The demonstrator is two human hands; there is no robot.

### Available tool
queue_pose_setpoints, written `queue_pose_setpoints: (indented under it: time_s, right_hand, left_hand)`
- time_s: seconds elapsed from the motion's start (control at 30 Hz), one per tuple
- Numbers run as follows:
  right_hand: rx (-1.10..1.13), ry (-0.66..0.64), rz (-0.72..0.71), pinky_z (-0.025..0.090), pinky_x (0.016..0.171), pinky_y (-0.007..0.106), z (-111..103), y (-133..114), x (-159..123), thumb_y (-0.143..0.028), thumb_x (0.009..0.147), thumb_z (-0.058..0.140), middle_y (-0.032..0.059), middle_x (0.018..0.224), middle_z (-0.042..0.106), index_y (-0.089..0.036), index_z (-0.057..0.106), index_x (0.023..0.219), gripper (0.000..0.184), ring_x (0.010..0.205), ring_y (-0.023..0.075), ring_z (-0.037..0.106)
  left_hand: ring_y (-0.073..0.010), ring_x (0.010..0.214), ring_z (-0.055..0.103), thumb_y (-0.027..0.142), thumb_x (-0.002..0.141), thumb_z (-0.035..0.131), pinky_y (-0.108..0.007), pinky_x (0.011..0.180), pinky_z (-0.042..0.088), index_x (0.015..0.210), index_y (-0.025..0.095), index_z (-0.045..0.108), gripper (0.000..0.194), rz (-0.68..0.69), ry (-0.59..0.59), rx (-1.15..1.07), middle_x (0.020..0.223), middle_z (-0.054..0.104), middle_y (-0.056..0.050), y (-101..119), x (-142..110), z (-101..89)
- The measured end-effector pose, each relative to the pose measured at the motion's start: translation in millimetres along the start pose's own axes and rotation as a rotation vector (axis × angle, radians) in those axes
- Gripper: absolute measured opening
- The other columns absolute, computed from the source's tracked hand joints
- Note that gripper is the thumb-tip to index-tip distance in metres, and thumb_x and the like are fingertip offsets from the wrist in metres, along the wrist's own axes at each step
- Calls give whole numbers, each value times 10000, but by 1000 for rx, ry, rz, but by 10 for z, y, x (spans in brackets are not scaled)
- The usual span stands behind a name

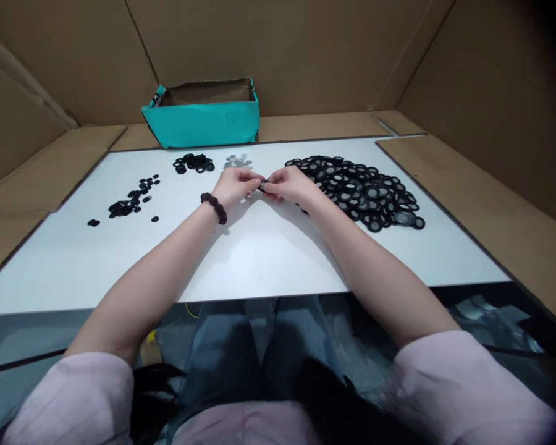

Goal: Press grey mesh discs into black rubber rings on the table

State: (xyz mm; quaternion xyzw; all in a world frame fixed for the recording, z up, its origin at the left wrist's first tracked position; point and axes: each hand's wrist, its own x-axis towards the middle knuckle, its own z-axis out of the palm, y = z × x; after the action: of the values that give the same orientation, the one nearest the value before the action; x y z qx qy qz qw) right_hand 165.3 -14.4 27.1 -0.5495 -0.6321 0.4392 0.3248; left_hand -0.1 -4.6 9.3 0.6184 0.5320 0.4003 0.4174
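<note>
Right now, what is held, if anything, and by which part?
A small dark piece, pinched between the left hand and right hand; exact part too small to tell.

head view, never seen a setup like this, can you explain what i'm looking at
There is no robot here: one camera, worn on a person's head, looks forward and down at their bare hands. The left hand and right hand meet, fingertips pinching a small dark piece. On the white table lie small black discs, black rings, pale discs and, at right, a big pile of black pieces with paler centres. Behind stands a teal box.
</note>
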Motion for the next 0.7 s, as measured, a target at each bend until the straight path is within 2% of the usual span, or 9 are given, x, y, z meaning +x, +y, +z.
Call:
queue_pose_setpoints:
  time_s: [0.13,0.3,0.5,0.7]
  right_hand:
    - [-83,32,-74,522,609,253,-26,70,27,-127,802,796,9,553,643,-165,669,612,231,541,130,579]
    - [-41,45,-115,515,590,236,-58,83,37,-126,787,796,26,562,664,-144,713,659,154,553,137,601]
    - [137,116,19,532,596,218,-3,-28,-19,-56,834,765,25,588,667,-144,677,624,244,556,112,598]
    - [396,23,117,600,646,193,11,-130,-79,2,870,758,40,644,704,-148,648,649,289,581,98,651]
  left_hand:
    - [-249,904,727,177,778,746,-372,822,622,811,141,733,50,35,5,62,770,712,-69,-21,-4,-14]
    - [-258,916,741,188,807,739,-371,821,628,811,153,712,44,22,6,43,771,715,-65,-52,3,-3]
    - [-268,1000,757,127,831,708,-434,908,628,904,141,735,78,-1,40,-68,903,768,-107,-3,-25,68]
    - [-266,989,768,103,821,668,-502,991,620,960,138,773,177,18,76,-84,889,786,-83,36,-25,59]
